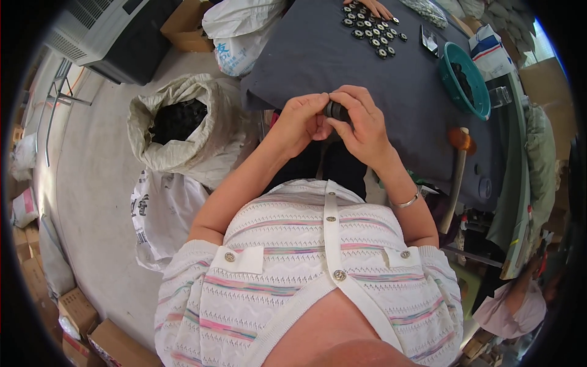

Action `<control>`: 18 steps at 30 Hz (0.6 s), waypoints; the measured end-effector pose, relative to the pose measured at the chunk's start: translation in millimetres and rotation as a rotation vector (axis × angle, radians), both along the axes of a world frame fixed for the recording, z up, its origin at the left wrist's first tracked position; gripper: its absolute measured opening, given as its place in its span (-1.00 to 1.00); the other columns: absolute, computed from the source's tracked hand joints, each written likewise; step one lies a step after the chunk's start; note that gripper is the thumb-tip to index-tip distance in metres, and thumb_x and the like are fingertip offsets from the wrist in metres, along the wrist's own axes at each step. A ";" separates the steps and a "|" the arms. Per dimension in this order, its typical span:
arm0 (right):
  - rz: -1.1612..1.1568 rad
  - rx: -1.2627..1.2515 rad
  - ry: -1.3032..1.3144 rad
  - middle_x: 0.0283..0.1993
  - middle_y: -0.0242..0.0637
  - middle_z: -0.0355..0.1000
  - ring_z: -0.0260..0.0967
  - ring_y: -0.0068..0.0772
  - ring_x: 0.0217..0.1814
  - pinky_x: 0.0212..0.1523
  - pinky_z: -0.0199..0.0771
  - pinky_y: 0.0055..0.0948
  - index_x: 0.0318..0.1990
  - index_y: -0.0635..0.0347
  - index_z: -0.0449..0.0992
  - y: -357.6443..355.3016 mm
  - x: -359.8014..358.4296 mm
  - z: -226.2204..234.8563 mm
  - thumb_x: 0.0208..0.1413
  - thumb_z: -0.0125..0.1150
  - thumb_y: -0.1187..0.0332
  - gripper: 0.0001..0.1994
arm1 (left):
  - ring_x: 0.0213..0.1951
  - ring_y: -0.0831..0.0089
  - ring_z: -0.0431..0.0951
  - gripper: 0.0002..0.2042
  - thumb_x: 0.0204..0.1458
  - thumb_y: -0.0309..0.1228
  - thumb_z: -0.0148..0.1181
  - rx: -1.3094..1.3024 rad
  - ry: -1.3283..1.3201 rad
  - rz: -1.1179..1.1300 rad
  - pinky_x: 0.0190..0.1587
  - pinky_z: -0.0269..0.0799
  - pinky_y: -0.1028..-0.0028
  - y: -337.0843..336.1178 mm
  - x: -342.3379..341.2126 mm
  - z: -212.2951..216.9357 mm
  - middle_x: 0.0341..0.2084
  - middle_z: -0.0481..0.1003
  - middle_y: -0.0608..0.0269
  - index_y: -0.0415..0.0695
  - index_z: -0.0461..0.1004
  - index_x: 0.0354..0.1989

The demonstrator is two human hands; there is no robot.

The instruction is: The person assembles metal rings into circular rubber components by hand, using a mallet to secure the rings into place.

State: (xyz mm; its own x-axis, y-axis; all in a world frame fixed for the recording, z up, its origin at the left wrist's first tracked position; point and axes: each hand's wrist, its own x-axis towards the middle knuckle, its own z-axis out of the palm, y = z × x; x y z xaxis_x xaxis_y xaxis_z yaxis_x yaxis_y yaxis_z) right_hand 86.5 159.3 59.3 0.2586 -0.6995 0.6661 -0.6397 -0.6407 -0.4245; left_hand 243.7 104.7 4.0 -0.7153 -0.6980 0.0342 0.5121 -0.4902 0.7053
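Centre frame, above grey counter (318, 55) edge: small black round part (335, 111) pinched between both hands, left hand (301, 122) fingers curled closed on its left side, right hand (361, 122) fingers wrapped over its top; similar parts (373, 27) laid out at upper centre; teal bowl (449, 67) upper right.

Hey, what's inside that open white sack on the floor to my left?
The sack holds a heap of small black pieces, visible only at the top; whatever lies deeper is hidden by the sack's rolled-down walls.
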 end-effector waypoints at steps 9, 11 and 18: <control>0.063 0.030 0.429 -0.10 -0.22 0.37 0.44 -0.21 -0.14 -0.24 0.52 -0.36 0.03 0.20 0.43 -12.8 10.3 -6.8 -0.17 0.32 0.29 -0.48 | -0.63 0.48 0.35 -0.77 0.17 -0.12 -0.01 0.689 -0.017 0.038 -0.70 0.09 0.54 4.6 0.2 -2.9 -0.49 0.43 0.34 0.01 0.41 -0.34; 0.074 -0.008 0.405 -0.12 -0.25 0.37 0.43 -0.24 -0.17 -0.25 0.52 -0.37 0.00 0.20 0.44 -16.3 13.5 -6.4 -0.15 0.30 0.31 -0.53 | -0.63 0.48 0.33 -0.77 0.17 -0.12 0.00 0.690 0.059 0.000 -0.69 0.09 0.55 0.3 8.2 -18.0 -0.47 0.43 0.33 0.00 0.42 -0.32; 0.009 -0.102 0.285 -0.11 -0.20 0.39 0.43 -0.20 -0.21 -0.25 0.52 -0.36 -0.01 0.18 0.46 -21.0 -2.4 -5.5 -0.20 0.38 0.40 -0.51 | -0.57 0.45 0.34 -0.83 0.05 -0.40 0.22 0.588 0.216 0.283 -0.69 0.09 0.65 -37.4 59.1 -25.2 -0.43 0.44 0.16 -0.14 0.45 -0.21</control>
